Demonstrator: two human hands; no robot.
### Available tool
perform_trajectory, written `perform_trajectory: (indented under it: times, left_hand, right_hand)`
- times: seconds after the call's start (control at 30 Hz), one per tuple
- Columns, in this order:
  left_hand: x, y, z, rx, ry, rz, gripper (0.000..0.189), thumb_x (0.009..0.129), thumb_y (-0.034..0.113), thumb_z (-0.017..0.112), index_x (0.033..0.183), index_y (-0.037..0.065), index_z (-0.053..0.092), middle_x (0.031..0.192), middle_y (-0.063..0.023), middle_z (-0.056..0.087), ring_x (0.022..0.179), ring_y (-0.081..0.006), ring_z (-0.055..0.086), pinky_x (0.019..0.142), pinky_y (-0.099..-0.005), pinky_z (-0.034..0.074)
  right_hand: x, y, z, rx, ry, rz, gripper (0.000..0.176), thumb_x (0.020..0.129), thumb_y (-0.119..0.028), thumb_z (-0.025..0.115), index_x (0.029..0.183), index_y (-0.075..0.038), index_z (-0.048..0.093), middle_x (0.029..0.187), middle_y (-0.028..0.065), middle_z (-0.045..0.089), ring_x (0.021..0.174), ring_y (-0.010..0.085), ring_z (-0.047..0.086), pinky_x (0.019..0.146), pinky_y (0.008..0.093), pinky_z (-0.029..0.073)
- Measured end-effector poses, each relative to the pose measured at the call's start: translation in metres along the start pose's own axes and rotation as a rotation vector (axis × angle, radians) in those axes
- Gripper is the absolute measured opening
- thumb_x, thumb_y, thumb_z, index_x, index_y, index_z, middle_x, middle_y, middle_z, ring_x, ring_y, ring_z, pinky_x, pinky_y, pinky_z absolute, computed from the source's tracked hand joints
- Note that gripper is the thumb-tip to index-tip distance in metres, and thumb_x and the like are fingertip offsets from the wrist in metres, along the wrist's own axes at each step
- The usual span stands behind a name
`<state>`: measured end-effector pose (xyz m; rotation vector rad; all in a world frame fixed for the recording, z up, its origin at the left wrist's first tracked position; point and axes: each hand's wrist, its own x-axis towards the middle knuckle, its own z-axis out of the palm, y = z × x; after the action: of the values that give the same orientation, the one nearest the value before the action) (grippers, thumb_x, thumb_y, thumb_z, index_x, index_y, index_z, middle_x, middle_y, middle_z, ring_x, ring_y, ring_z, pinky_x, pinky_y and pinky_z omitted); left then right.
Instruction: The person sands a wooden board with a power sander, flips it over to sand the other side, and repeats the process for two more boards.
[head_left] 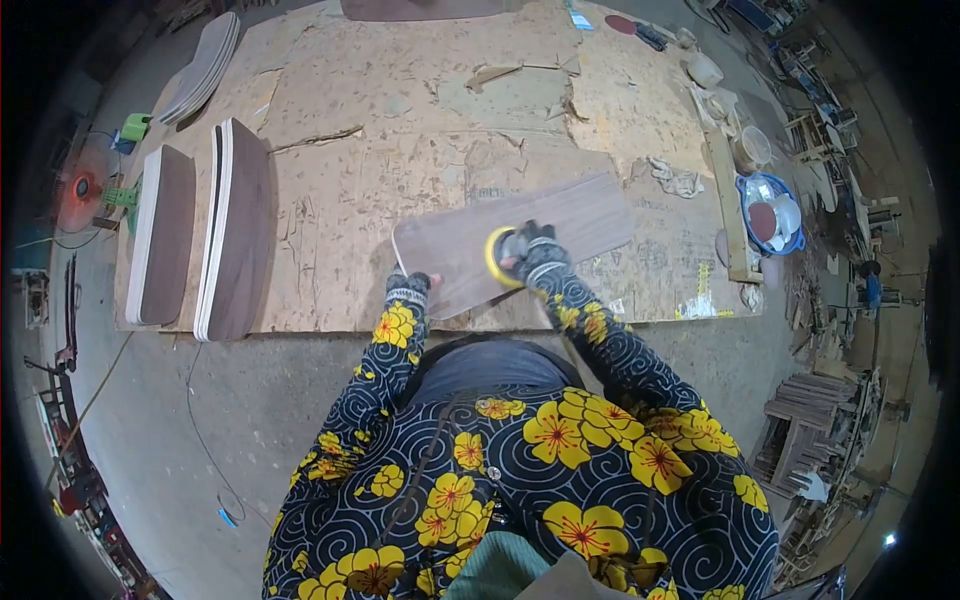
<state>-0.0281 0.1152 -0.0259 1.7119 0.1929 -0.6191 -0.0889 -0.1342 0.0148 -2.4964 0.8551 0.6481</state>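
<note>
A long brown wooden board (pixel 585 215) with rounded corners lies at a slant near the table's front edge. My left hand (pixel 410 284), in a grey glove with bare fingertips, is closed on the board's near left corner. On the board's face, about the middle, rests a round yellow-rimmed sanding pad (pixel 495 262). My right hand (pixel 534 248), gloved likewise, is wrapped round this pad from above and hides part of it. The pad's underside is hidden against the wood.
Stacked curved boards (pixel 240 230) stand at the table's left, with another stack (pixel 165 235) beside them and one (pixel 203 68) farther back. A wooden strip (pixel 733 205) edges the right side, near a blue basin (pixel 795 240). A fan (pixel 82 188) stands left; a crumpled cloth (pixel 677 178) lies right.
</note>
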Motion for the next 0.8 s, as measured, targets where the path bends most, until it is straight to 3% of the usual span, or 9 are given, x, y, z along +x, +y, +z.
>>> perform_trajectory:
  times: [0.13,0.2,0.3,0.4,0.47,0.53,0.57,0.7,0.8]
  left_hand:
    - [0.002,-0.009,0.002,0.009,0.019,0.018,0.06,0.067,0.001,0.078,0.124,0.001,0.059,0.108,-0.0147,0.069,0.099,-0.0286,0.065,0.086,-0.0377,0.052]
    - [0.003,-0.013,0.004,0.012,0.03,0.025,0.06,0.067,0.002,0.078,0.124,0.001,0.059,0.108,-0.0147,0.07,0.099,-0.0282,0.066,0.086,-0.0369,0.052]
    - [-0.002,-0.007,0.007,0.011,0.058,0.028,0.062,0.064,0.001,0.08,0.123,0.0,0.059,0.107,-0.0141,0.07,0.097,-0.0279,0.066,0.086,-0.0364,0.052]
    - [-0.012,0.0,0.007,0.035,0.09,0.08,0.058,0.066,0.007,0.08,0.121,0.001,0.061,0.105,-0.0132,0.07,0.094,-0.0266,0.065,0.085,-0.0358,0.05]
    - [-0.01,-0.008,0.006,0.022,0.089,0.102,0.057,0.066,0.008,0.08,0.12,0.001,0.062,0.105,-0.0131,0.071,0.094,-0.0271,0.066,0.085,-0.0361,0.051]
    - [-0.011,-0.008,0.006,0.029,0.094,0.088,0.057,0.066,0.009,0.08,0.119,0.002,0.063,0.105,-0.0132,0.071,0.094,-0.0273,0.066,0.085,-0.0361,0.051]
    - [-0.013,-0.009,0.006,0.033,0.094,0.081,0.057,0.065,0.009,0.08,0.119,0.002,0.063,0.104,-0.0132,0.071,0.094,-0.0275,0.066,0.085,-0.036,0.051]
    - [-0.02,0.001,0.012,0.061,0.131,0.056,0.058,0.063,0.01,0.081,0.118,0.001,0.063,0.103,-0.0144,0.07,0.092,-0.0269,0.066,0.082,-0.0355,0.052]
    - [-0.002,-0.021,0.008,-0.015,0.099,0.038,0.059,0.064,0.011,0.081,0.119,0.001,0.062,0.103,-0.0147,0.071,0.093,-0.027,0.066,0.082,-0.036,0.052]
  right_hand:
    - [0.082,0.07,-0.027,0.025,0.182,0.303,0.066,0.079,-0.04,0.074,0.135,-0.017,0.048,0.137,0.022,0.046,0.114,0.0435,0.06,0.091,0.0498,0.055]
    - [0.083,0.09,-0.061,0.058,0.296,0.306,0.056,0.084,-0.035,0.067,0.133,-0.017,0.05,0.134,0.0243,0.048,0.109,0.0453,0.062,0.09,0.0494,0.055]
    - [0.111,0.109,-0.076,0.067,0.413,0.324,0.061,0.083,-0.034,0.07,0.136,-0.015,0.047,0.142,0.0242,0.043,0.119,0.0398,0.059,0.093,0.0441,0.054]
    - [0.125,0.095,-0.056,0.033,0.415,0.181,0.053,0.086,-0.036,0.064,0.133,-0.016,0.05,0.131,0.025,0.05,0.113,0.0423,0.061,0.09,0.047,0.054]
    - [0.089,0.06,-0.06,-0.092,0.304,0.022,0.055,0.086,-0.039,0.063,0.134,-0.016,0.048,0.131,0.0264,0.049,0.115,0.0409,0.06,0.091,0.0473,0.054]
    - [0.085,0.05,-0.05,-0.032,0.296,0.002,0.056,0.085,-0.038,0.065,0.133,-0.016,0.047,0.129,0.0274,0.05,0.114,0.041,0.06,0.091,0.0476,0.054]
    - [0.086,0.049,-0.054,-0.003,0.311,0.04,0.059,0.082,-0.034,0.07,0.133,-0.015,0.046,0.129,0.0273,0.049,0.113,0.0409,0.061,0.09,0.0476,0.054]
    - [0.112,0.075,-0.071,0.086,0.335,0.187,0.058,0.084,-0.037,0.067,0.134,-0.014,0.047,0.131,0.0271,0.049,0.113,0.0408,0.061,0.09,0.0468,0.055]
    - [0.114,0.062,-0.058,0.094,0.359,0.177,0.06,0.083,-0.037,0.067,0.135,-0.014,0.047,0.131,0.0263,0.049,0.115,0.0416,0.06,0.091,0.0468,0.055]
